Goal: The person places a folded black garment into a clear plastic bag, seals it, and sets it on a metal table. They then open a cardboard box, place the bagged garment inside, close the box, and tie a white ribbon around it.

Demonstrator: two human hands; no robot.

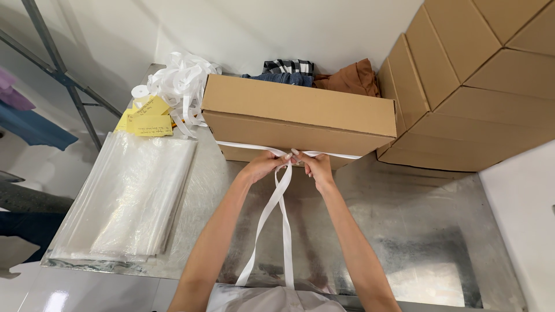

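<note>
A: Head view, one frame. Closed brown cardboard box (300, 118) sits on the metal table (428, 231), long axis running left to right across the view, front long face toward the person, slightly skewed so the right end sits lower in frame.

B: Ribbon?

A: White ribbon (282, 202) runs flat along the lower front face of the box. Both strands meet at mid-face, then two tails hang down toward the person, crossing once.

B: Hands?

A: Left hand (263, 166) and right hand (315, 167) sit side by side, touching the front face. Fingertips of each are pressed together, pinching the ribbon where the strands meet. Forearms extend straight up from the bottom edge.

B: Surroundings?

A: Stack of clear plastic bags (130, 199) at table left, well apart from the hands. Yellow paper tags (144, 120) and a loose pile of white ribbon (180, 84) beside the box's left end. Folded garments (315, 74) behind the box. Larger stacked cartons (474, 81) at right, just beside the box's right end.
</note>
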